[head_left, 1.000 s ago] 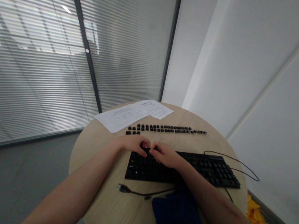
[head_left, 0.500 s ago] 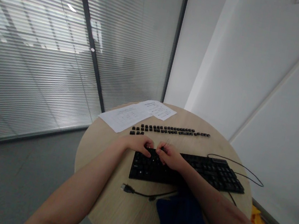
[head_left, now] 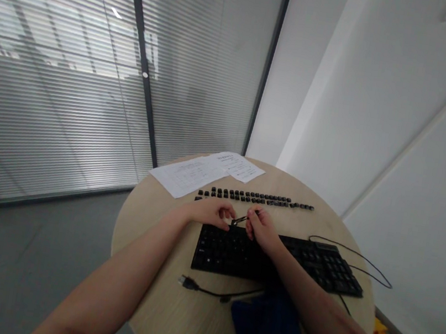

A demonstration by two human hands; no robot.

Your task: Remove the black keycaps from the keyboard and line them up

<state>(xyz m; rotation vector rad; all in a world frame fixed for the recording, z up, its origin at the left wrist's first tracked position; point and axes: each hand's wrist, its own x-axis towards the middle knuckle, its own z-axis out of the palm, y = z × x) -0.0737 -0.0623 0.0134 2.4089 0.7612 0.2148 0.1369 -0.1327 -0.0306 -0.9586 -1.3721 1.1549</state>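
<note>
My right hand [head_left: 262, 227] grips a thin keycap puller [head_left: 242, 219] above the keyboard's back edge. A small black keycap [head_left: 233, 223] sits at the tool's left end. My left hand [head_left: 212, 211] is beside it, thumb and fingers apart around the keycap's left side; I cannot tell whether they touch it. Below both hands lies the black keyboard [head_left: 217, 258], its middle partly hidden by my right hand and forearm. Loose black keycaps [head_left: 243, 197] are lined up in rows behind the keyboard, some covered by my left hand.
Printed sheets [head_left: 190, 176] lie at the back left of the round wooden table [head_left: 167, 315]. A USB plug [head_left: 189, 282] on a cable lies in front of the keyboard. Dark blue cloth [head_left: 265, 329] is at the near edge. A cable [head_left: 360, 257] loops at the right.
My right hand has lifted off the keys and moved slightly up and right, with a keycap now at the puller's end. My left fingers have come up from the keyboard toward that keycap.
</note>
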